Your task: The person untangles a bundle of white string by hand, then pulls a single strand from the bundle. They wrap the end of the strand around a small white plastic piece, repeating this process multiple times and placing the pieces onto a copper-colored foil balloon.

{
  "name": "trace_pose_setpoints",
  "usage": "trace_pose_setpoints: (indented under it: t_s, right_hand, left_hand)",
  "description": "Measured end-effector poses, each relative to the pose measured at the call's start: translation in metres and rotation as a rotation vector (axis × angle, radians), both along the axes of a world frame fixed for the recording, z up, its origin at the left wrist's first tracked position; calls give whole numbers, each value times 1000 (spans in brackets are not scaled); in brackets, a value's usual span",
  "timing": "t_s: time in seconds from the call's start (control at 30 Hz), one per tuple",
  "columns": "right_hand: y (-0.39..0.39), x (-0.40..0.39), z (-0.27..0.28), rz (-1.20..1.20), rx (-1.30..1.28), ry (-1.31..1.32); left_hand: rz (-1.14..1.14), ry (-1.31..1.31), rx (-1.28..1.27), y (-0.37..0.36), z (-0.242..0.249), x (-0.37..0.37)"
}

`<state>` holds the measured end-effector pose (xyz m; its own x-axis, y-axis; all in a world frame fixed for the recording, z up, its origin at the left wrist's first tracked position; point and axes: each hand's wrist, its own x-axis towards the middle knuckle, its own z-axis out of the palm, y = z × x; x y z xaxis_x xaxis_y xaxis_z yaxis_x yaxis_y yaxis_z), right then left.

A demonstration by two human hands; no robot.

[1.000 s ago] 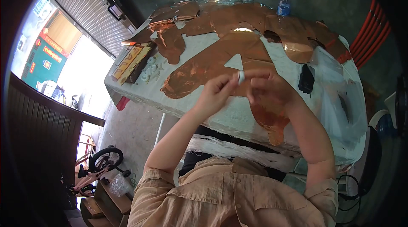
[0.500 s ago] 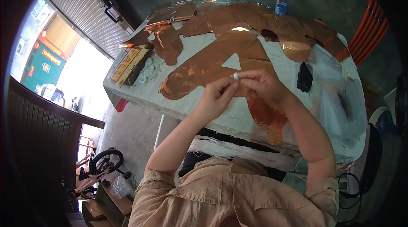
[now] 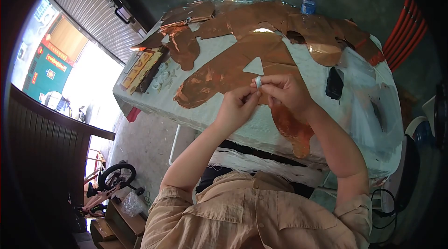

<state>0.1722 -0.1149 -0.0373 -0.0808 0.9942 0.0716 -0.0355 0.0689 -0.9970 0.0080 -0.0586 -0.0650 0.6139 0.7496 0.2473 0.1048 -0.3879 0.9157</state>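
– Over the near half of the cloth-covered table (image 3: 163,107), what's in the person's hands?
– Small white roll (image 3: 258,82): narrow, ring-like, faint darker lines on the band. Right hand (image 3: 290,93) has its fingertips clamped on it. Left hand (image 3: 237,107): thumb and forefinger bunched at its lower edge; can't tell if they grip anything.
– And underneath?
– Copper-coloured sheet (image 3: 219,76), flat on the table, creased and shiny toward its left end, triangular cutout just beyond the roll.
– Any text?
– Yellow-faced box (image 3: 140,69) at the table's left end has red marks, illegible. Blue-capped bottle (image 3: 308,3) at the far edge: any print too small. Out the doorway, green panel (image 3: 46,74) with red strips (image 3: 56,60) carrying yellow characters; can't read them.
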Motion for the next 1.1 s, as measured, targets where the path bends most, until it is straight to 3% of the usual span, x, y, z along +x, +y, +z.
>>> trace_pose_setpoints:
  t_s: [0.13,0.23,0.47,0.53,0.6,0.67,0.73,0.8,0.9,1.1]
  right_hand:
    - [1,-5,-12,-75,69,-123]
    - [0,-5,-14,-92,76,-109]
    - [-3,-5,-5,-20,52,-355]
    - [-6,-4,2,31,-18,-384]
    - [-9,-4,4,154,-166,-173]
    - [-8,-5,5,201,-163,-128]
    - [-8,-5,3,244,-165,-83]
    - [-7,-6,2,238,-173,-53]
    - [-7,-5,0,258,-191,-12]
    - [-9,-8,2,207,-206,31]
  left_hand:
    - [34,87,396,0,13,-3]
    - [60,178,473,1,22,-6]
    - [52,172,518,8,19,-13]
    - [-67,130,312,8,22,-19]
    - [-101,135,216,7,23,-25]
    - [-240,153,-301,4,28,-28]
    - [-267,86,-314,3,18,-27]
    - [-256,-150,-473,-1,13,-25]
    - [-284,-236,-411,-5,11,-25]
    - [-161,-191,-362,-8,-1,-27]
